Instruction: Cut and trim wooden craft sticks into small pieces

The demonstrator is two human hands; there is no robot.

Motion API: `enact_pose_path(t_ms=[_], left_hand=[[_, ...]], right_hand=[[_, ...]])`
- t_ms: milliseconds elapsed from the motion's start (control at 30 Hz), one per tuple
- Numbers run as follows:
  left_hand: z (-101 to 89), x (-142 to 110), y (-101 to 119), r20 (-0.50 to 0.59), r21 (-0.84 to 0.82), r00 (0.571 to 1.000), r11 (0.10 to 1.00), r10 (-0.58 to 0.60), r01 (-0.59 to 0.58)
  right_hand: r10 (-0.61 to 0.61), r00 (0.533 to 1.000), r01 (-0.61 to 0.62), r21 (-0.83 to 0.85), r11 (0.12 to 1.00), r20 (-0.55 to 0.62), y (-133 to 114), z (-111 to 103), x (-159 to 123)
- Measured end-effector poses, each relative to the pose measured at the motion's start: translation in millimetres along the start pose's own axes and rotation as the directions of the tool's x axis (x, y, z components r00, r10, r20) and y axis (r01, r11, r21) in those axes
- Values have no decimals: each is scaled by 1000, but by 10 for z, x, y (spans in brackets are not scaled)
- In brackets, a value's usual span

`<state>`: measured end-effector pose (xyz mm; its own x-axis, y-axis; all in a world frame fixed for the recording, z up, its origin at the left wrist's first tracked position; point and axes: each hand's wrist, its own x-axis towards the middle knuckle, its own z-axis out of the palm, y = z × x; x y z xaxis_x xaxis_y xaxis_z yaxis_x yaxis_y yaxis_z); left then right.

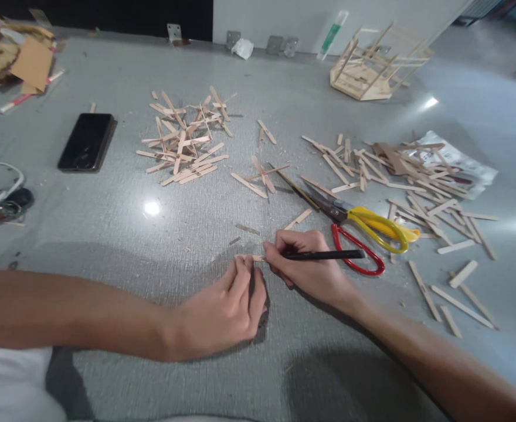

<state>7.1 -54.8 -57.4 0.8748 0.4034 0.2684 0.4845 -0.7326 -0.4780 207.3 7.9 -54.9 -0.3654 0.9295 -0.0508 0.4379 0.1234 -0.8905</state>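
In my right hand (306, 264) is a slim black pen (328, 255), its back end pointing right and its tip hidden by my fingers. My left hand (234, 302) pinches a short wooden craft stick (257, 258) against the table; only a small part of the stick shows between the two hands. Just beyond my right hand lie scissors (337, 214) with one yellow and one red handle, blades pointing up and left. A cut stick piece (299, 218) rests close to my right knuckles, and small dark slivers (247, 229) lie left of it.
A heap of craft sticks (185, 140) lies at mid-left, more loose sticks (442, 205) at right around a plastic wrapper (478, 170). A phone (87, 142) is at left. A wooden stick frame (359, 79) stands at the back right, near a glue tube (332, 36).
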Motion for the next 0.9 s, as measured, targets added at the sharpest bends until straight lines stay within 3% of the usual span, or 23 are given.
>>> enact_pose_path(t_ms=[533, 733, 900], left_hand=[[-9, 1, -8, -6, -27, 1000, 1000, 1, -2], [-2, 3, -3, -14, -33, 1000, 999, 8, -9], [2, 5, 8, -17, -25, 1000, 1000, 2, -2]], right_hand=[[-17, 1000, 17, -61, 998, -4, -24, -21, -26], [34, 999, -33, 64, 997, -20, 1, 12, -27], [49, 999, -50, 68, 996, 13, 42, 39, -31]])
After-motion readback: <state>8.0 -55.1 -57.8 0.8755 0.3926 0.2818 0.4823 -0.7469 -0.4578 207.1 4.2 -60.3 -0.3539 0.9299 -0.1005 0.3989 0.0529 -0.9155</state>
